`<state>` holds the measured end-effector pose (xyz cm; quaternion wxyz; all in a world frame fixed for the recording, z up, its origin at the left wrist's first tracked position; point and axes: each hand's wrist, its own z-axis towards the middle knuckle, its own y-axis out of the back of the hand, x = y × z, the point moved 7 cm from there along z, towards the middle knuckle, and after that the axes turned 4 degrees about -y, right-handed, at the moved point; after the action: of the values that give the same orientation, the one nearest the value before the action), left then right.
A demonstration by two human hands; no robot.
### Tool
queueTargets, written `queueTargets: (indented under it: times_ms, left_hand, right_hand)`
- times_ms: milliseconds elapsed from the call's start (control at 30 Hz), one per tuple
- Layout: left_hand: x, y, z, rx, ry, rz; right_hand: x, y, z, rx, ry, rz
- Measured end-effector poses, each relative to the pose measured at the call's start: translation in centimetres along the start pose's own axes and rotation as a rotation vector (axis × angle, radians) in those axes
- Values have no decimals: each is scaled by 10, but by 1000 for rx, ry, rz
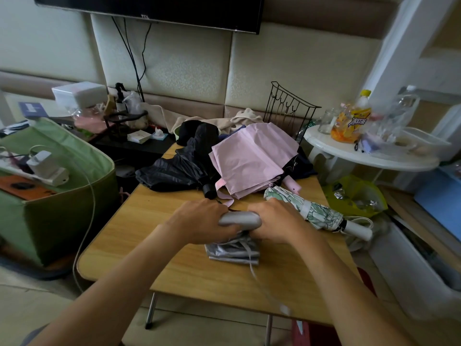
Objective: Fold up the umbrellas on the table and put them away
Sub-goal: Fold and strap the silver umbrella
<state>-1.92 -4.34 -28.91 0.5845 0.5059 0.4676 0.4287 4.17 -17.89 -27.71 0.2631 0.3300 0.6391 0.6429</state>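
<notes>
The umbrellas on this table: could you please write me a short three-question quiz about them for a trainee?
1. True or false: both hands grip the grey umbrella.
2. Which umbrella is already rolled up and strapped? A) the pink umbrella B) the black umbrella C) the leaf-print umbrella
3. Fill in: the loose canopy lying beside the black umbrella at the far end of the wooden table is coloured ____.

Key
1. True: the left hand and the right hand are curled round it near the table's middle.
2. C; it lies to the right of the right hand.
3. Pink.
</notes>
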Motion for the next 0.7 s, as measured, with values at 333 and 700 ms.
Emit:
queueTargets:
  times_ms: [333,700]
  left_hand:
    - [13,0,-1,-37,7,134]
    - [52,24,-31,-834,459,-460]
  right_hand:
    - [-1,1,-1,22,-38,-2]
    - [-31,-24,4,116,-343,376]
